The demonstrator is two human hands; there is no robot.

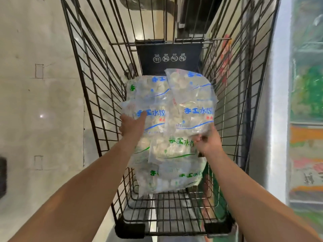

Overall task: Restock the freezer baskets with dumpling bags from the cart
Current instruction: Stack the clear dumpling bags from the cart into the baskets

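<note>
A black wire shopping cart holds several clear dumpling bags with blue or green print. My left hand grips the lower left edge of a blue-print bag, thumb on top of the print. My right hand pinches the bottom edge of a second blue-print bag, which stands lifted and tilted toward the cart's far end. Green-print bags lie underneath, nearer to me, with more at the bottom of the pile.
A freezer with a metal frame and glass front stands along the right, blurred colourful packs inside. Pale tiled floor lies to the left of the cart. The near part of the cart's wire bottom is bare.
</note>
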